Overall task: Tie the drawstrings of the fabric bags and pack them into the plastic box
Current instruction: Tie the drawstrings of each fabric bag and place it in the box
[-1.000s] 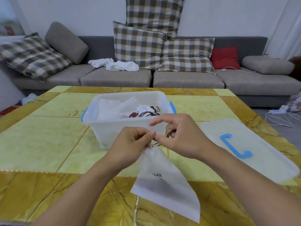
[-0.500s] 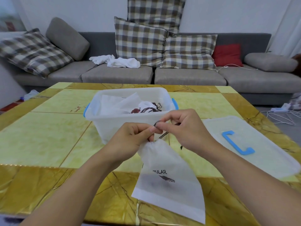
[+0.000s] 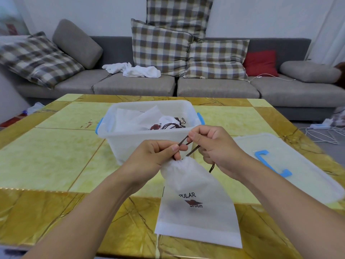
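A white fabric bag point(image 3: 197, 199) with dark print hangs over the near part of the table, its mouth gathered. My left hand point(image 3: 155, 156) pinches a strand of the brown drawstring point(image 3: 192, 151) at the gathered mouth. My right hand point(image 3: 214, 146) grips the drawstring's other strands, which stretch taut between the two hands; a loose end dangles under that hand. Behind them stands the clear plastic box point(image 3: 149, 135) with blue latches, holding several white bags with tied brown cords.
The box's clear lid point(image 3: 298, 169) with a blue handle lies on the table to the right. The yellow and gold table point(image 3: 46, 152) reaches to a grey sofa point(image 3: 134, 85) with checked cushions. White cables point(image 3: 323, 131) lie on the floor at right.
Both hands have drawn apart a little and the brown drawstring now runs taut between them. The bag's mouth is more tightly gathered than before.
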`<act>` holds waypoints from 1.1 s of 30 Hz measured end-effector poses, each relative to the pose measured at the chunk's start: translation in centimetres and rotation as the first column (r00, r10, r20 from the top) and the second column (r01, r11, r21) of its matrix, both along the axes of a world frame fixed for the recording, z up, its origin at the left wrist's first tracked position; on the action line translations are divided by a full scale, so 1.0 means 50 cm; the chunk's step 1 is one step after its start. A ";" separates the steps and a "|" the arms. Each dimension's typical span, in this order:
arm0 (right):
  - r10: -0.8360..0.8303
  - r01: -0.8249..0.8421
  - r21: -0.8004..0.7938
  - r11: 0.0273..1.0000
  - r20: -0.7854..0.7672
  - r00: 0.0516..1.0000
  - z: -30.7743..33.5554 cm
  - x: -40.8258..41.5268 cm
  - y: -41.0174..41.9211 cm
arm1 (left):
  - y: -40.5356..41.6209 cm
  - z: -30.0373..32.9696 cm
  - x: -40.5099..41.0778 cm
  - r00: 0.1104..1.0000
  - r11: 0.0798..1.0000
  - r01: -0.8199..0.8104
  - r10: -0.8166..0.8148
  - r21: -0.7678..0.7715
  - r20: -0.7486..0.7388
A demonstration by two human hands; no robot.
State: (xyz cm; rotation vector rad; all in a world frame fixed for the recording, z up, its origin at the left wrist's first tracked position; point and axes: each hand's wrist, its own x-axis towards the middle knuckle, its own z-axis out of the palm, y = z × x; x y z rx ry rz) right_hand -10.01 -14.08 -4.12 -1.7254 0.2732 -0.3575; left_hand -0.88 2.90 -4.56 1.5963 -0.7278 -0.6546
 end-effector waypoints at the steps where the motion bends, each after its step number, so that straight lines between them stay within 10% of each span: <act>1: -0.009 0.009 0.043 0.999 -0.001 1.000 -0.001 0.001 -0.001 | 0.000 0.000 0.000 1.000 1.000 0.003 -0.003 -0.007 -0.005; 17: -0.078 0.081 0.092 0.992 -0.031 0.996 -0.008 -0.003 -0.011 | 0.003 0.004 -0.009 0.998 0.998 0.067 -0.067 0.017 0.001; 24: -0.017 0.114 -0.511 0.852 0.189 0.982 -0.003 -0.018 0.009 | 0.001 0.013 -0.017 0.998 1.000 0.001 -0.001 -0.002 -0.058; 33: 0.157 0.009 -0.653 0.758 0.195 0.968 0.016 -0.020 0.050 | -0.021 0.011 -0.061 0.983 0.995 -0.101 0.102 -0.013 0.153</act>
